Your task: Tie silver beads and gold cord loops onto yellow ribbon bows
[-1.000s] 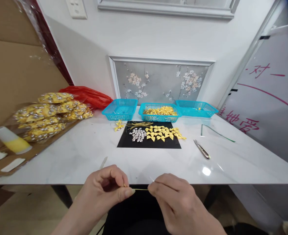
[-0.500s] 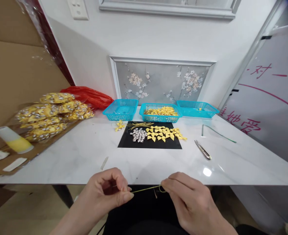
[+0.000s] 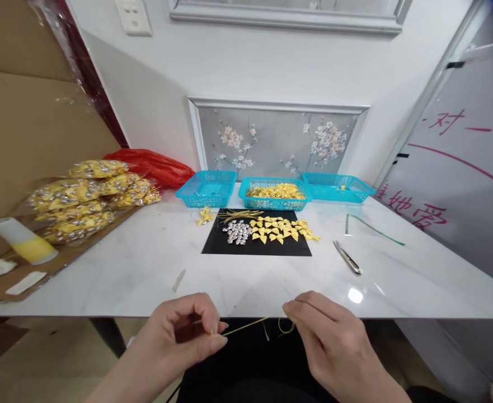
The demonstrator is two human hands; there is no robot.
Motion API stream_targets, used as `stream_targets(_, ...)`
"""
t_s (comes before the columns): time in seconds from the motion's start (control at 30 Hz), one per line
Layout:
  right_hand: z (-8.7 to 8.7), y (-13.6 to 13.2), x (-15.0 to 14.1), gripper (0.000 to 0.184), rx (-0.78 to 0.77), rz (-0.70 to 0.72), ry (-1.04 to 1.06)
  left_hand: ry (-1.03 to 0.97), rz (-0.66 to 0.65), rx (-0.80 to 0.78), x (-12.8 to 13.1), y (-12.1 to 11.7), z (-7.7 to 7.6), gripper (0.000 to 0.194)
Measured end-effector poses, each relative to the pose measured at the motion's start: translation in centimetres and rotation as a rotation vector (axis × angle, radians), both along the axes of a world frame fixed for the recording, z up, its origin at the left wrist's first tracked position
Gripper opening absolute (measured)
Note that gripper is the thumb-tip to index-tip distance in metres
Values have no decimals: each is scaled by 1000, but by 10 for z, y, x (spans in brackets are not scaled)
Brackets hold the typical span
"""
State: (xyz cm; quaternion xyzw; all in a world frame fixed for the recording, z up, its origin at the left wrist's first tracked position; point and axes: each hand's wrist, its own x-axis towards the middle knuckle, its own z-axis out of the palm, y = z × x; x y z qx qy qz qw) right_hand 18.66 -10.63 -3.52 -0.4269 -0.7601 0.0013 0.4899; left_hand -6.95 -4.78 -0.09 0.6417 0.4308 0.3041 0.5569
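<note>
A thin yellow-green cord (image 3: 246, 326) runs between my hands at the table's front edge. My left hand (image 3: 191, 330) pinches one end between thumb and index finger. On the other side my right hand (image 3: 330, 341) closes its fingertips on the cord, and a small loop hangs just below them. Beyond, a black mat (image 3: 254, 249) carries silver beads (image 3: 236, 232), yellow folded ribbon pieces (image 3: 280, 228) and a bundle of cords (image 3: 240, 214). Left of the mat lies a small yellow ribbon piece (image 3: 205, 215) with cord.
Three blue baskets stand along the wall; the middle basket (image 3: 246, 200) holds yellow pieces. Thread snips (image 3: 347, 257) and a green strip (image 3: 376, 230) lie at right. Bagged yellow-and-silver pieces (image 3: 78, 196), a red bag (image 3: 149, 165) and a white-yellow roll (image 3: 23, 240) are at left.
My right hand has moved slightly right and the gap between my hands is wider. The small loop by my right fingertips hangs more open.
</note>
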Motion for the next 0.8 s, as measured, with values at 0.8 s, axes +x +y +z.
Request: stream_targets(0.8, -17, 17, 99, 43, -150, -743, 975, 104, 354, 147, -70, 38, -3, 23)
